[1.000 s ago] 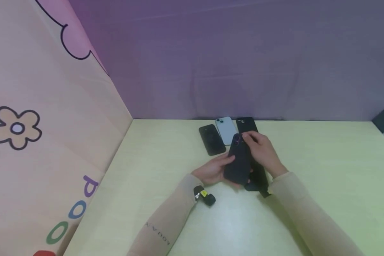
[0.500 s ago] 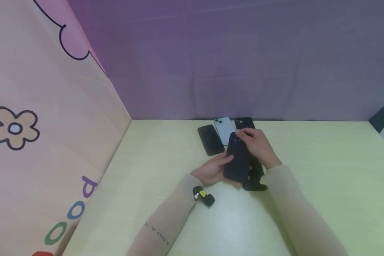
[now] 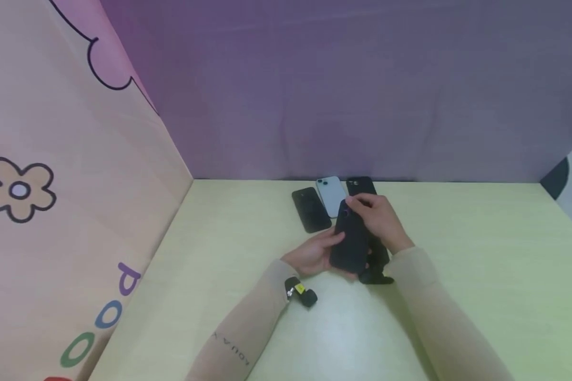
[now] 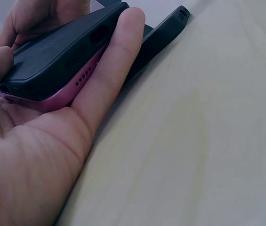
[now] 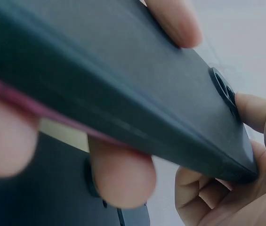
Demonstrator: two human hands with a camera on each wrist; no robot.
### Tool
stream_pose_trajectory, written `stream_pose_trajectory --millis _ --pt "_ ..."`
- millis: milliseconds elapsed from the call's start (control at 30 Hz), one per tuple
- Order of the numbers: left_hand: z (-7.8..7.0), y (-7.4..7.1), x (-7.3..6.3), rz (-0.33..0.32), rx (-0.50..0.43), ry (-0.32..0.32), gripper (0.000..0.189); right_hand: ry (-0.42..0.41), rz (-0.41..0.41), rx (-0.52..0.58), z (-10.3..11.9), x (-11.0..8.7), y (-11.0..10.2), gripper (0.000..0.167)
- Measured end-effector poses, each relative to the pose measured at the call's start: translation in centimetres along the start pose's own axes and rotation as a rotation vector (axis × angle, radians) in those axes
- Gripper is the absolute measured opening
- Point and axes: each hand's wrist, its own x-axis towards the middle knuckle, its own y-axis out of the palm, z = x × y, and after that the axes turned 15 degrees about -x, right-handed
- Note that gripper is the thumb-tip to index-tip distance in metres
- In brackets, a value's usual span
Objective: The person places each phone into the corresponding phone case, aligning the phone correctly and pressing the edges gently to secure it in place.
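Note:
A black phone case sits over a pink phone, whose pink edge shows below the case's rim at the bottom end and along one side. My left hand holds both from beneath, thumb on the case's back and fingers curling up at the far edge. With thumb and fingers, my right hand pinches the top corner beside the camera opening. Part of the right fingers lies hidden behind the case. Below the held phone, another black case lies on the table.
Behind the hands lie a dark phone, a light blue phone and a black phone-shaped piece near the purple backdrop. A small black wrist camera hangs from the left sleeve. A patterned wall stands left of the table.
My right fingers have shifted further over the case's camera corner, and the right wrist has turned slightly. My left hand keeps its grip. The head view has drifted a little.

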Motion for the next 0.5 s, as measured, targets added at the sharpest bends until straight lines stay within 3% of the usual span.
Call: stream_pose_trajectory --millis 300,500 --pt "0.44 -0.05 0.14 0.010 0.000 -0.001 0.042 0.012 -0.033 -0.031 -0.34 -0.25 0.27 0.054" --pt "0.13 0.21 -0.29 -0.040 -0.003 0.020 0.042 -0.001 -0.048 -0.023 0.10 -0.09 0.62 0.052"
